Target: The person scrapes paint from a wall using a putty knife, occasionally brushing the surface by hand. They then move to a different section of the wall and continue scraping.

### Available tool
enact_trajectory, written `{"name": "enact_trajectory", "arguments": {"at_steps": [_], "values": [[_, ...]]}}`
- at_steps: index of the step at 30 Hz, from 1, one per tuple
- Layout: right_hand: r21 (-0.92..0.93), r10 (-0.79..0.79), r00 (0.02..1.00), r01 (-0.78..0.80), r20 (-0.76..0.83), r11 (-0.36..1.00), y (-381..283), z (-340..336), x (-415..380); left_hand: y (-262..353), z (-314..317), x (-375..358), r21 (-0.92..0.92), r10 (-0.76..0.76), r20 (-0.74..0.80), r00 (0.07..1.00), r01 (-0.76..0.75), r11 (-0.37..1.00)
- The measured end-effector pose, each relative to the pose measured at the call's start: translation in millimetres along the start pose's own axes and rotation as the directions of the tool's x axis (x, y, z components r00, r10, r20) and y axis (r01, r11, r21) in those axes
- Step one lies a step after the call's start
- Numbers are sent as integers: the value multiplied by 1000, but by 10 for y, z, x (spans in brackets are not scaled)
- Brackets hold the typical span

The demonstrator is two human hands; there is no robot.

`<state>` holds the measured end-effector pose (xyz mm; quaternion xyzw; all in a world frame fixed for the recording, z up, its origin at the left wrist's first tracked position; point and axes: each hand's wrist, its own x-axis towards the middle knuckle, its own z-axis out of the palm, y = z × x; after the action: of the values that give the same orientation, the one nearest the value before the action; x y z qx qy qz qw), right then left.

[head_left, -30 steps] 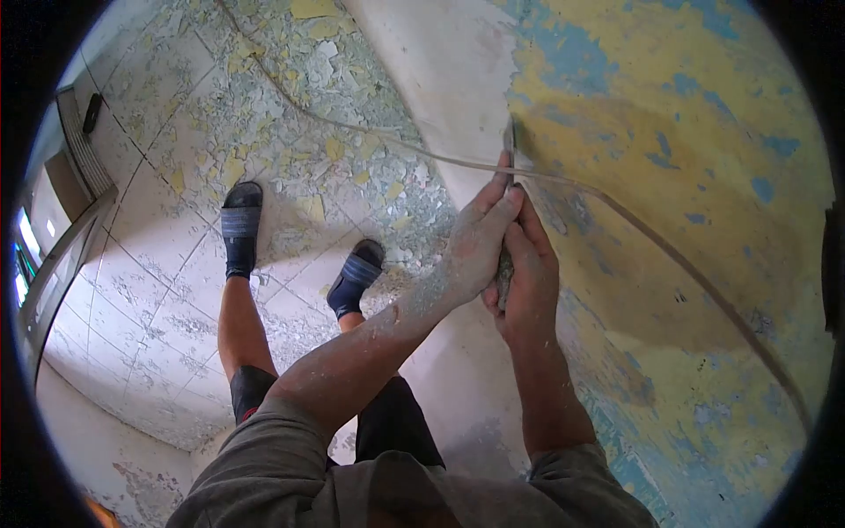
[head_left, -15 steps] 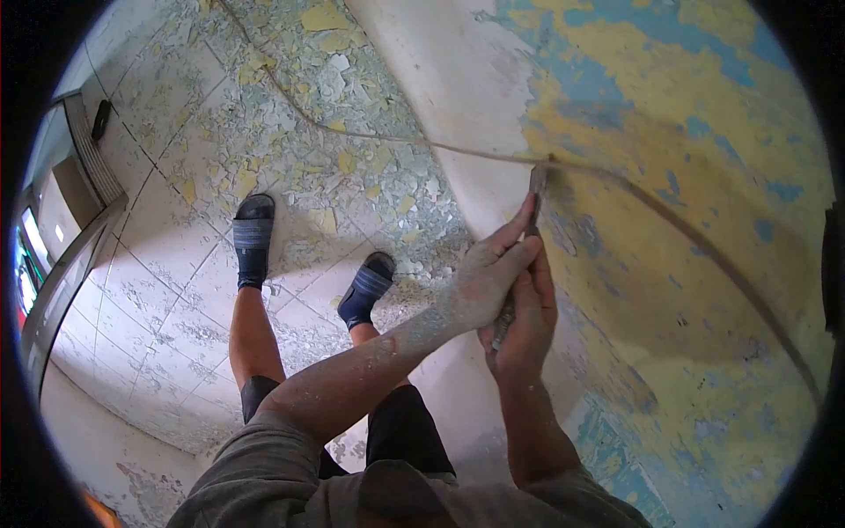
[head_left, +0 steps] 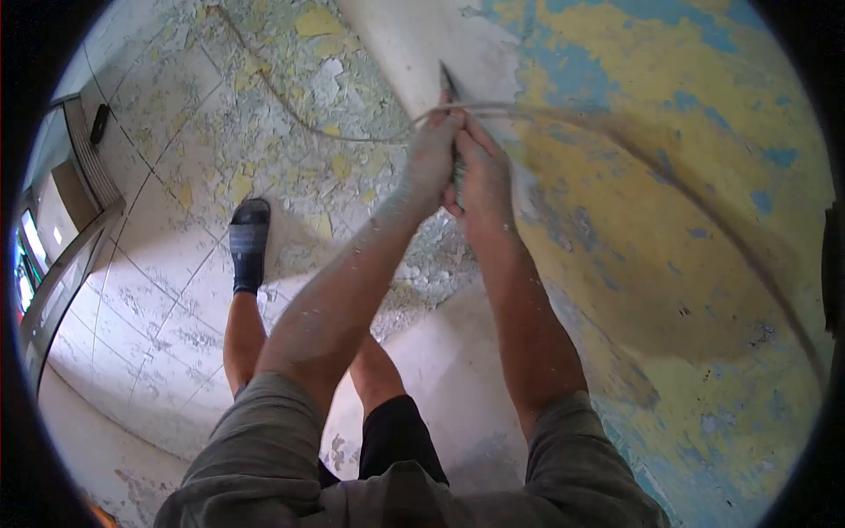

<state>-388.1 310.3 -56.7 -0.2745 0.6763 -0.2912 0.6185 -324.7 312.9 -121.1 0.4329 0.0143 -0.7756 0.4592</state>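
Left hand [head_left: 433, 158] and right hand [head_left: 487, 180] clasp a scraper [head_left: 447, 81] at the wall [head_left: 634, 273], where a close-crossing cord [head_left: 669, 176] could snag it should a stroke swing wide

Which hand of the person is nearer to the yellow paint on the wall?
Right. The right hand is on the side toward the yellow paint; the left hand is beyond it, toward the floor.

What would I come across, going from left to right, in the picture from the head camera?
Small black object on the floor → sandalled foot → left hand → right hand → yellow-and-blue painted surface.
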Motion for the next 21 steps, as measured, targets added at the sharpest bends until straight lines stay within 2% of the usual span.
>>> {"name": "enact_trajectory", "arguments": {"at_steps": [2, 4, 6, 8, 10, 12, 13, 14, 15, 16, 18, 19, 20, 21], "values": [[93, 23, 1000, -22, -3, 995, 145, 26, 4, 10, -68, -94, 59, -32, 29, 999, 30, 998], [36, 86, 996, -85, -33, 996, 314, -167, -341, -219, -77, -321, 113, -92, 45, 995, 86, 990], [79, -193, 970, 206, -147, 975, 639, -438, -620, -623, 27, -582, 237, 164, 226, 960, -217, 947], [90, -20, 978, 40, -209, 995, 616, -773, -1146, -841, 201, -938, 355, 108, 297, 949, -215, 910], [58, 4, 978, 9, -209, 998, 541, -1006, -1536, -1091, 376, -1206, 318, -40, 311, 950, -64, 946], [-2, 39, 980, -41, -197, 999, 391, -1147, -1844, -1082, 480, -1432, 445, -265, 362, 894, 84, 892], [-33, 57, 981, -64, -186, 997, 316, -1170, -1954, -1111, 558, -1579, 441, -260, 358, 897, 83, 894], [-36, 59, 982, -67, -181, 997, 201, -1124, -2070, -1161, 652, -1737, 397, -45, 333, 942, -97, 913], [47, 112, 974, -105, -196, 993, 65, -1034, -2180, -1203, 700, -1818, 362, 171, 298, 939, -277, 890], [129, 162, 965, -137, -205, 982, 15, -982, -2211, -1220, 663, -1778, 364, 175, 296, 939, -280, 889], [124, 117, 974, -94, -195, 988, 221, -1018, -1746, -1269, 522, -1524, 505, 6, 344, 939, -190, 842], [115, 90, 977, -69, -195, 991, 296, -1016, -1501, -1331, 563, -1250, 261, 157, 248, 956, -222, 940], [17, 156, 967, -156, -199, 988, 296, -967, -1236, -1254, 491, -1091, 256, 149, 243, 958, -212, 943], [-79, 205, 959, -224, -195, 971, 284, -901, -1020, -1074, 367, -916, 177, -71, 185, 980, 38, 984]]}}
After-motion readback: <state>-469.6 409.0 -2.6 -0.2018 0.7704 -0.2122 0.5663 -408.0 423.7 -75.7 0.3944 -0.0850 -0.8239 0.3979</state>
